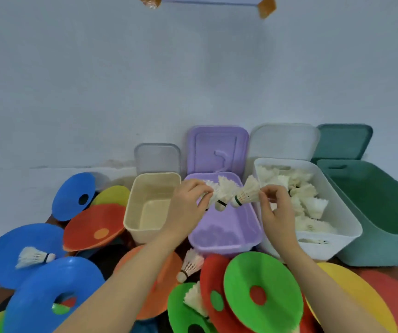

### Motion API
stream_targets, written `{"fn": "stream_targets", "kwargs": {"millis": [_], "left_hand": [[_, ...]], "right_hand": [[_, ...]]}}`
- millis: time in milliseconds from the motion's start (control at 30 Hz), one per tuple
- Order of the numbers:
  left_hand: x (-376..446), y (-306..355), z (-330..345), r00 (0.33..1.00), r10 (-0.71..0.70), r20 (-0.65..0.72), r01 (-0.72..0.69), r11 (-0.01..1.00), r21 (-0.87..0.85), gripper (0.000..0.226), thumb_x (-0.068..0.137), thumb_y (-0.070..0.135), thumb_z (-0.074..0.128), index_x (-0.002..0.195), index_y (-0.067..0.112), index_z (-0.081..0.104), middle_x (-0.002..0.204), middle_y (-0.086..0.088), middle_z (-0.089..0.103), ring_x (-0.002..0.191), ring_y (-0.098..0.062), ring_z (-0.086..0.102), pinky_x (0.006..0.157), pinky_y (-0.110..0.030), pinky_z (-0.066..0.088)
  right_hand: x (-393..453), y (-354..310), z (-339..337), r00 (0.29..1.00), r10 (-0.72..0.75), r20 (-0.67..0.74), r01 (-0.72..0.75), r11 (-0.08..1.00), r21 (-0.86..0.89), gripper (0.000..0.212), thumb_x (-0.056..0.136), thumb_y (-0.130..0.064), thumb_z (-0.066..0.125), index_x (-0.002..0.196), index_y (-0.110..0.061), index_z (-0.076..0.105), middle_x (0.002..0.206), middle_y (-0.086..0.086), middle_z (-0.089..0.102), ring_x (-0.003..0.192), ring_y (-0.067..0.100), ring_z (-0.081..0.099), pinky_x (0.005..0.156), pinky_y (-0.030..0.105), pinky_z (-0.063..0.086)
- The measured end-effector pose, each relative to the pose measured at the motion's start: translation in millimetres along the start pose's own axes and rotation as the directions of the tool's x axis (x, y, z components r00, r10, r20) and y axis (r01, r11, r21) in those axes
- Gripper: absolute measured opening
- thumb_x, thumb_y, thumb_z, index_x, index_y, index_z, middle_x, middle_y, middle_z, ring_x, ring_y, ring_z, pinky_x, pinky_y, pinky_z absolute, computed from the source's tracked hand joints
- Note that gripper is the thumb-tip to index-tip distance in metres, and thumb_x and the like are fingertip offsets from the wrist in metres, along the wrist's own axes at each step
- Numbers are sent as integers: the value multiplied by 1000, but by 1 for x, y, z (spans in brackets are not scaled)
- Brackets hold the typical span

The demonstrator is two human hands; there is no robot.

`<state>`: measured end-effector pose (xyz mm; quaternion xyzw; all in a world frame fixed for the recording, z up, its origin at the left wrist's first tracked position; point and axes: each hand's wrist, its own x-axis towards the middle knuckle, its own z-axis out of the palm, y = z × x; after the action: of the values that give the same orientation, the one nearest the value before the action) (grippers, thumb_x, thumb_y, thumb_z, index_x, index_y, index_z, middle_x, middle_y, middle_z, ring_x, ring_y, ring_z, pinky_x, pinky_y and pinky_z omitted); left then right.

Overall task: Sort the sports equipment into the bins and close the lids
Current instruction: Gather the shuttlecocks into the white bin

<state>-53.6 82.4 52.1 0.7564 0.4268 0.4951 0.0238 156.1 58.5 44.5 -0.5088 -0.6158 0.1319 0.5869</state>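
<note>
Head view: both hands (188, 200) pinch shuttlecocks (246, 193)

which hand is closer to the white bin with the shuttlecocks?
Right. The right hand hovers at the white bin's left rim, pinching a shuttlecock. The left hand is farther left, by the purple bin.

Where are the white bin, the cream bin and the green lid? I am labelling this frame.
white bin (342, 227), head view, on its right rim.
cream bin (130, 227), head view, on its front-left corner.
green lid (342, 143), head view, on its middle.
</note>
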Motion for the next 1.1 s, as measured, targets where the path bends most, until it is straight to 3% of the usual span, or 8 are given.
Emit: {"fn": "stream_targets", "kwargs": {"millis": [167,333,467,533,633,800,1000,1100], "left_hand": [[45,42,89,1000,-15,-6,15,999,-51,18,81,16,56,79,3,69,79,-7,64,78,-14,53,72,-34,43],[63,71,160,995,-91,30,93,992,-83,22,84,21,53,84,5,68,86,-5,62,81,-20,56,75,-38,46],[65,81,195,984,-157,89,162,985,-57,18,85,20,55,89,7,68,86,-3,57,79,-19,53,74,-36,46],[64,83,205,960,-236,150,247,967,-59,14,86,15,60,94,7,68,89,-3,54,83,-19,55,79,-31,45],[66,87,214,923,-315,219,334,941,-56,14,86,9,62,100,7,67,92,3,48,88,-18,54,82,-21,40],[81,102,222,883,-417,214,454,875,-170,10,87,10,62,95,10,67,85,12,46,78,2,49,75,-4,35],[87,116,231,837,-532,126,544,784,-300,10,85,10,63,83,19,66,85,8,54,77,-2,54,71,-6,38],[80,114,233,841,-508,186,540,809,-233,8,87,14,61,90,18,66,92,8,51,84,-7,54,76,-10,39]], "right_hand": [[49,53,-71,997,71,-20,-73,996,-60,2,93,-11,54,94,-13,53,90,3,57,84,8,54,74,15,41],[76,97,-126,990,135,-42,-139,984,-115,5,95,-15,50,95,-20,50,88,-11,56,85,-1,53,71,13,40],[88,126,-147,990,132,-48,-138,978,-157,8,94,-13,50,93,-21,48,82,-8,55,76,11,53,66,24,42],[92,137,-151,993,122,-4,-120,974,-190,9,93,-12,51,92,-22,50,81,-8,56,76,13,54,66,26,43],[92,148,-152,987,130,96,-109,974,-200,9,92,-12,54,92,-20,54,83,-10,59,80,4,56,66,18,43],[93,154,-155,987,124,105,-103,978,-184,9,90,-9,57,93,-18,58,85,-10,60,82,-1,56,66,11,43],[90,153,-161,992,104,72,-91,981,-169,9,89,-8,59,91,-18,60,83,-9,61,81,2,57,68,14,43],[88,158,-159,993,74,91,-55,980,-193,8,88,-9,60,91,-16,61,84,-6,62,82,6,58,73,25,48]]}}
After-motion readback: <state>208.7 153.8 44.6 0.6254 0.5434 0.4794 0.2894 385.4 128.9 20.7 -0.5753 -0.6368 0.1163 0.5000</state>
